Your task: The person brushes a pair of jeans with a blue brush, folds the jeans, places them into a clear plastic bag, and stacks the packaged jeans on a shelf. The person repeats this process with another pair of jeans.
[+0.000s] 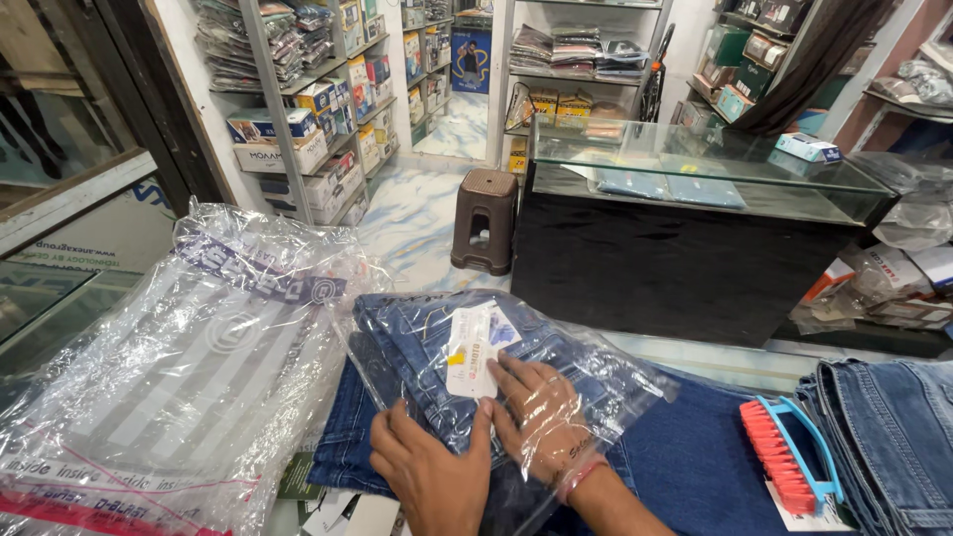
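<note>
A pair of folded blue jeans with a white tag lies inside a clear plastic bag on the counter in front of me. My right hand lies flat on the jeans with fingers spread, and plastic film covers it, so it seems to be inside the bag's mouth. A red thread circles its wrist. My left hand sits just left of it at the bag's near edge, thumb raised, gripping the plastic. Both hands touch at the thumbs.
A large crumpled clear plastic bag fills the left. A brush with red bristles and a blue handle lies right, beside stacked jeans. Beyond stand a brown stool, a glass counter and shelves of boxes.
</note>
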